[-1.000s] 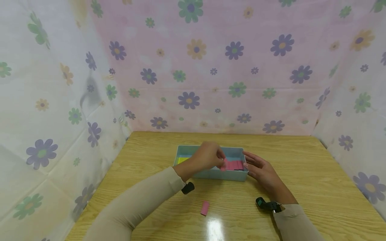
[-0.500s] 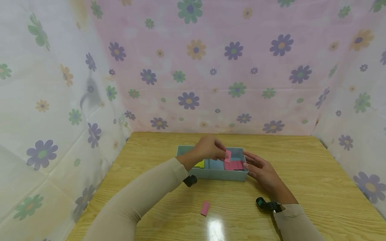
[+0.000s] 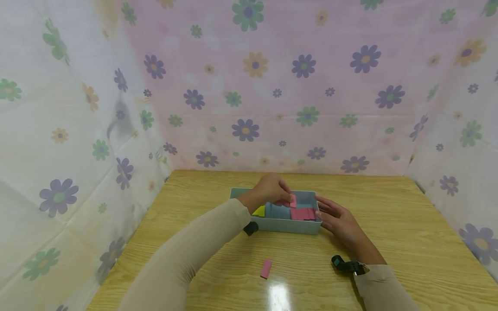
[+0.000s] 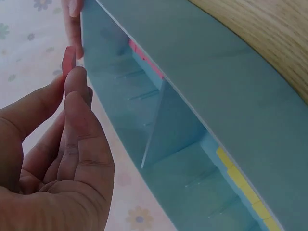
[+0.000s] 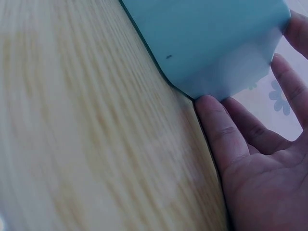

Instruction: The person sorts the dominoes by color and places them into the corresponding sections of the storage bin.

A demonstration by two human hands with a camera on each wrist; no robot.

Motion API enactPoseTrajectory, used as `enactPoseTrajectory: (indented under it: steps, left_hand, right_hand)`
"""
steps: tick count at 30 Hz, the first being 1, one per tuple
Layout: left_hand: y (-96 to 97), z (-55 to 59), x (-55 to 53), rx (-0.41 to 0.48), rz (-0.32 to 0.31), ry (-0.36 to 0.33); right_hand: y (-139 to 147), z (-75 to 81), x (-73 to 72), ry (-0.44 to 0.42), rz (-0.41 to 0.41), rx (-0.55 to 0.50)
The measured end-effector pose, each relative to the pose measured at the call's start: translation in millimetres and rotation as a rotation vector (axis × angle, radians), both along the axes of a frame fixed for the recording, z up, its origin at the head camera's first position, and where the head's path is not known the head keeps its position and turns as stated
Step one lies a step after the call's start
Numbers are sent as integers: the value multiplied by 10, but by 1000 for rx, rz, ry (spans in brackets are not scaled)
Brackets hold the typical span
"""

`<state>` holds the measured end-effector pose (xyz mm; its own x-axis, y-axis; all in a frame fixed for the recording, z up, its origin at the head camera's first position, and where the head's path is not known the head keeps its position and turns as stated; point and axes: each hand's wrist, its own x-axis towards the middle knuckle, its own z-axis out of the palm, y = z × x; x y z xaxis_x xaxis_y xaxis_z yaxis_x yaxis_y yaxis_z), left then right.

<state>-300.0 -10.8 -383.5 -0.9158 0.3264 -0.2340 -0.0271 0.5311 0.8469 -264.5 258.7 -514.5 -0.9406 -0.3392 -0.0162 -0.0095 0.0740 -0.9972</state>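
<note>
My left hand reaches over a blue-green box and pinches a small flat pink tile between thumb and fingers. In the left wrist view that tile shows edge-on at the fingertips, above the box's rim. Below it, a row of pink tiles lies along the front wall of the right compartment. Yellow tiles lie in the left compartment, partly hidden by my left arm. My right hand rests with extended fingers against the box's right end; in the right wrist view its fingertips touch the lower corner.
One loose pink tile lies on the wooden table in front of the box. A divider splits the box inside. Flowered cloth hangs behind the table and at both sides.
My left hand has lifted the pink tile up from the row at the front wall and carried it slightly back and right. My right hand stays at the box's end.
</note>
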Motion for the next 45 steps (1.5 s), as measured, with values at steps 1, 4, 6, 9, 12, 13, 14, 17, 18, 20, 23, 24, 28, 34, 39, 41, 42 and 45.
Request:
enactPoseTrajectory:
  steps: [1, 4, 6, 9, 12, 13, 14, 17, 18, 20, 23, 24, 28, 34, 39, 41, 42, 45]
  left_hand:
    - [9, -11, -10, -13, -1, 4]
    - [40, -46, -40, -75, -9, 7]
    - [63, -68, -61, -122, -9, 4]
    - [100, -96, -101, -195, -7, 4]
    - [129, -119, -145, -249, -8, 7]
    - [136, -125, -161, -264, -9, 8]
    - [142, -131, -175, -282, -13, 12]
    - [156, -153, -218, -326, -29, 27]
    - [161, -164, -233, -337, -34, 30]
    - [170, -185, -254, -362, -43, 43]
    - [188, -191, -247, -389, -51, 48]
    - [195, -184, -238, -399, -55, 52]
    - [229, -166, -221, -447, -66, 62]
    - [263, -209, -272, -530, -62, 89]
    - [285, -205, -266, -596, -64, 127]
    - [292, -201, -257, -612, -61, 132]
    - [295, -201, -252, -621, -61, 135]
    - [302, -199, -232, -647, -57, 149]
  right_hand:
    - [2, -3, -1, 1, 0, 2]
    - [4, -5, 0, 3, 0, -3]
    - [4, -2, 3, 4, 5, -12]
    - [2, 7, 10, 3, 10, -27]
    - [-4, 17, 16, 3, 11, -31]
    - [-4, 19, 18, 3, 11, -31]
    - [-7, 21, 20, 2, 10, -32]
    - [-7, 20, 23, 2, 9, -33]
    - [-5, 19, 22, 1, 10, -35]
    - [-4, 17, 21, 0, 12, -37]
    - [1, 14, 16, 0, 12, -31]
    - [2, 14, 14, 0, 11, -28]
    - [4, 9, 7, -3, 5, -9]
    - [12, -6, -3, -5, 4, -3]
    - [21, -13, -7, -1, 3, -10]
    - [21, -13, -9, -1, 4, -12]
    - [21, -13, -11, 0, 5, -12]
    - [17, -18, -17, 0, 5, -16]
